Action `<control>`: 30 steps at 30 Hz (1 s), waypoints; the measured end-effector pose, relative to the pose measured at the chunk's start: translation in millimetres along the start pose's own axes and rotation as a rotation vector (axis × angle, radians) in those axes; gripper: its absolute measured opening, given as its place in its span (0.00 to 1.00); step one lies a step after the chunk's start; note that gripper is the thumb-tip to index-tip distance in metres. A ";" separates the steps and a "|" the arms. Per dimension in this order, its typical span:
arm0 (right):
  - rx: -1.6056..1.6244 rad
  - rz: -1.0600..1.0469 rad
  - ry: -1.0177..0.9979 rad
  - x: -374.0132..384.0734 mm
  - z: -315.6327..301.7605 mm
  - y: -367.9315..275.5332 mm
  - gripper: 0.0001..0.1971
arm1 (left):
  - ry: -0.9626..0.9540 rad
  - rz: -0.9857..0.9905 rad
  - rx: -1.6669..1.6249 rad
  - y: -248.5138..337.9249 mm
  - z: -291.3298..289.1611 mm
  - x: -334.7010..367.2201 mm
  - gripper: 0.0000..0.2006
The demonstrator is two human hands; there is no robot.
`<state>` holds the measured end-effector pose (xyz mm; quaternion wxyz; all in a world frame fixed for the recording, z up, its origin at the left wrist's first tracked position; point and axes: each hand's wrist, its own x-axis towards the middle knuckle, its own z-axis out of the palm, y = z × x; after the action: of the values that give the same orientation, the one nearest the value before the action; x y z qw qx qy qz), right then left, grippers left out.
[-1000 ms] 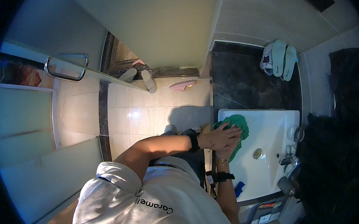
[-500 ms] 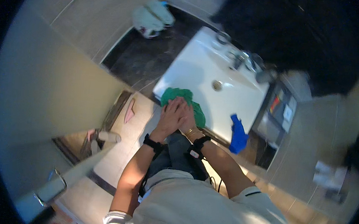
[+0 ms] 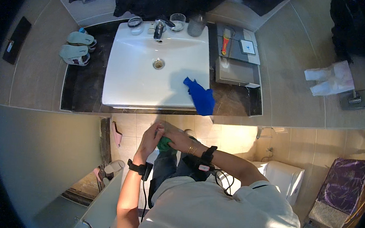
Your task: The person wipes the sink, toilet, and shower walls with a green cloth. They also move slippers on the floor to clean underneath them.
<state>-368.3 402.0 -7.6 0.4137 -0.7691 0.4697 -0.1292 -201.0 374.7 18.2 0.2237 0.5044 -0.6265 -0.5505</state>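
Observation:
In front of my body, just short of the sink's front edge, my left hand (image 3: 149, 138) and my right hand (image 3: 178, 139) are pressed together. A crumpled green cloth (image 3: 164, 145) is bunched between them, mostly covered by my fingers. Both hands are closed around it. Past them is the white sink (image 3: 130, 74). Over its front right corner lies a crumpled blue cloth (image 3: 201, 99), apart from my hands and hanging partly off the rim.
A tap (image 3: 158, 29), a clear glass (image 3: 178, 22) and a grey jar (image 3: 196, 26) stand along the sink's back. Pale green shoes (image 3: 75, 53) sit on the dark counter at left. A grey drawer box (image 3: 237, 71) is at right; a toilet (image 3: 281, 178) stands behind on the right.
My hands and the green cloth have come off the sink's front rim, back toward my body, and the cloth is now bunched smaller. My view has turned to face the sink squarely.

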 end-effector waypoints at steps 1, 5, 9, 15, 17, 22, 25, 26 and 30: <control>0.051 0.018 -0.057 -11.1 -6.5 6.8 0.22 | 0.000 -0.028 -0.019 -5.9 14.9 -0.7 0.17; 0.087 0.129 -0.095 -63.9 -18.4 68.3 0.22 | -0.074 -0.033 0.179 -13.0 74.5 11.3 0.13; 0.001 0.267 0.109 -126.0 -58.4 111.8 0.22 | -0.144 0.085 0.162 -3.2 146.3 31.1 0.13; -0.183 0.236 0.506 -131.7 -108.3 163.6 0.29 | 0.106 0.115 0.066 10.3 243.3 71.3 0.24; -0.332 0.251 0.421 -110.7 -110.3 178.3 0.30 | 0.186 0.054 0.126 6.5 259.7 80.4 0.25; -0.433 0.296 0.381 -68.7 -90.9 230.8 0.31 | 0.252 0.139 0.368 3.0 271.4 104.5 0.28; -0.488 0.239 0.382 -45.9 -83.4 244.4 0.29 | 0.246 0.156 0.373 -6.5 272.1 126.3 0.30; -0.520 0.226 0.371 -39.0 -83.0 247.1 0.29 | 0.277 0.152 0.403 -10.5 272.6 132.1 0.30; -0.561 0.221 0.483 -5.6 -105.5 255.6 0.26 | 0.382 0.155 0.473 -5.4 277.3 155.4 0.31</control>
<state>-590.5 297.0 -134.3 0.0762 -0.7446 0.6507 -0.1279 -491.4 367.5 -111.0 0.2553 0.5872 -0.7205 -0.2662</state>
